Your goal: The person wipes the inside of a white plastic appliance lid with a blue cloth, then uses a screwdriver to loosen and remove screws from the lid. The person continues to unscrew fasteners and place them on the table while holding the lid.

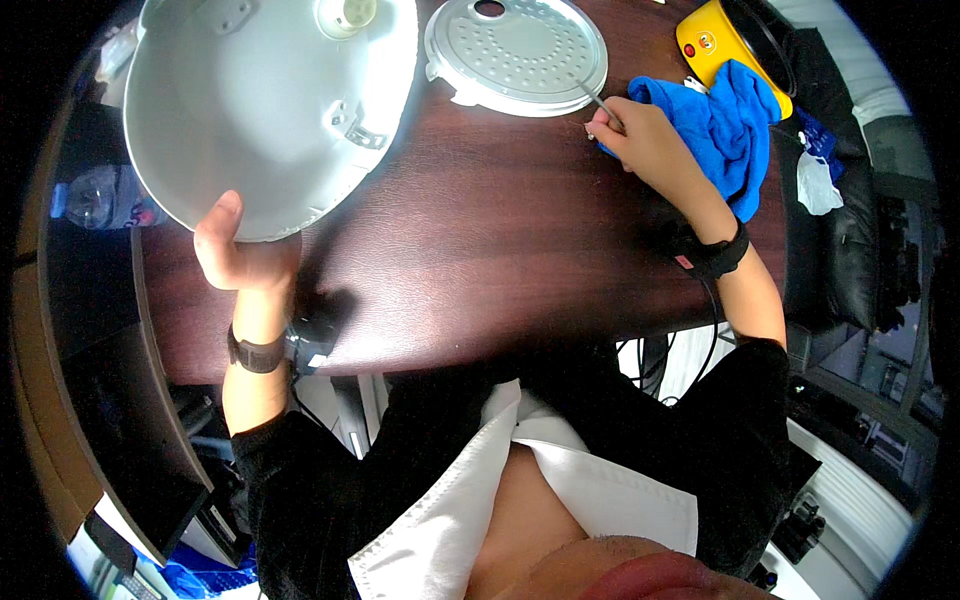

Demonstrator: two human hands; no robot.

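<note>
My left hand [236, 243] grips the near rim of a large white round shell [240, 130], thumb inside and fingers hidden beneath. The shell is tilted up with its hollow side showing. A short pale cylinder [346, 14] and a small bracket [356, 126] sit inside it. My right hand [640, 140] pinches a thin grey metal rod [600, 100], its far end at the right edge of a grey-white dimpled disc [520, 50]. The disc lies on the table and has one round hole near its far edge. I cannot tell whether the rod touches it.
A blue cloth [735, 150] lies crumpled beside my right hand, against a yellow appliance [722, 50] at the far right. The dark brown table [480, 230] ends near my body. A clear plastic bottle [95, 197] is at the left. Black cables [712, 330] hang at the near right edge.
</note>
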